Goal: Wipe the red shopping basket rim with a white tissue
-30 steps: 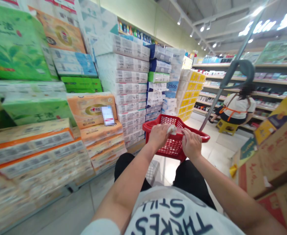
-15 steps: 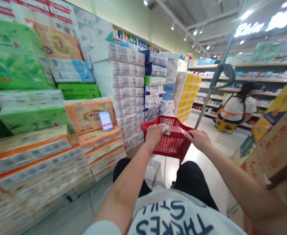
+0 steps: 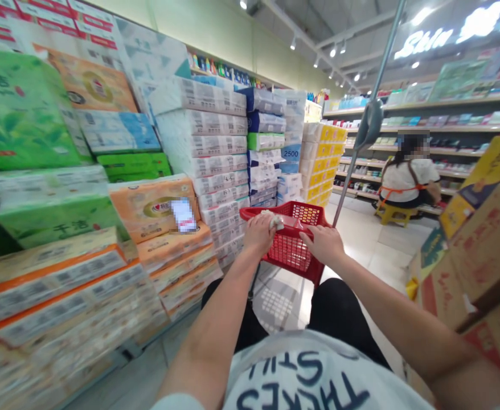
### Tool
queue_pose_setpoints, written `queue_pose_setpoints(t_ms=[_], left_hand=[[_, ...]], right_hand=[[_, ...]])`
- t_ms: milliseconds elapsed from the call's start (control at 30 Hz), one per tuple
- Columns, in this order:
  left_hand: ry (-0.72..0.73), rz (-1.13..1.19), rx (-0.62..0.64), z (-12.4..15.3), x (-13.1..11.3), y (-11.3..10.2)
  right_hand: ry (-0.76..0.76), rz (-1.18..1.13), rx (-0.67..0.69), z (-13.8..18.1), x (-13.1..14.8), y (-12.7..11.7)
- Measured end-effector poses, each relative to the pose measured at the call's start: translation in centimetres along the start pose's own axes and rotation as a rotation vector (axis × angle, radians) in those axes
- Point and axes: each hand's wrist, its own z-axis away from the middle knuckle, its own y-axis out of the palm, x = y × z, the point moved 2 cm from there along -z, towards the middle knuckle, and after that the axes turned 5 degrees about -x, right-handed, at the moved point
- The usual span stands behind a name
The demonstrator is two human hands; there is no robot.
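In front of my knees is a red plastic shopping cart (image 3: pixel 293 252) with a lattice basket. My left hand (image 3: pixel 259 232) is closed over the left part of its handle bar, and a crumpled white tissue (image 3: pixel 278 221) pokes out at its fingers. My right hand (image 3: pixel 326 244) is closed on the right part of the same bar, thumb pointing inward. A slim metal pole (image 3: pixel 347 179) rises beside the cart's right corner, carrying a grey loop-shaped grip (image 3: pixel 369 124). The basket's inside is mostly hidden by its walls.
Stacked tissue packs (image 3: pixel 222 162) line the left side, with a price card (image 3: pixel 184 215) on an orange pack. Cardboard boxes (image 3: pixel 478 245) stand close on the right. Ahead, a person (image 3: pixel 406 171) sits on a yellow stool (image 3: pixel 397 215) facing shelves (image 3: pixel 446 128).
The cart and both hands have shifted slightly left in view. My right hand sits closer to my left on the bar. The pole's grey grip has turned edge-on.
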Motion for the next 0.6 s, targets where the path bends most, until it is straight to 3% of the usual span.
queue_pose_setpoints(t_ms=[100, 200, 433, 600], left_hand=[[-0.001, -0.006, 0.031, -0.2, -0.3, 0.6], [-0.028, -0.015, 0.071, -1.0, -0.2, 1.2], [-0.066, -0.004, 0.205, -2.4, 0.0, 1.5], [-0.077, -0.033, 0.167, -2.1, 0.9, 1.0]], right_hand=[[-0.04, -0.067, 0.189, -1.3, -1.2, -0.6], [-0.038, -0.086, 0.29, -2.3, -1.4, -0.8], [-0.024, -0.059, 0.213, -2.7, 2.5, 0.1], [-0.104, -0.112, 0.292, -3.3, 4.4, 0.1]])
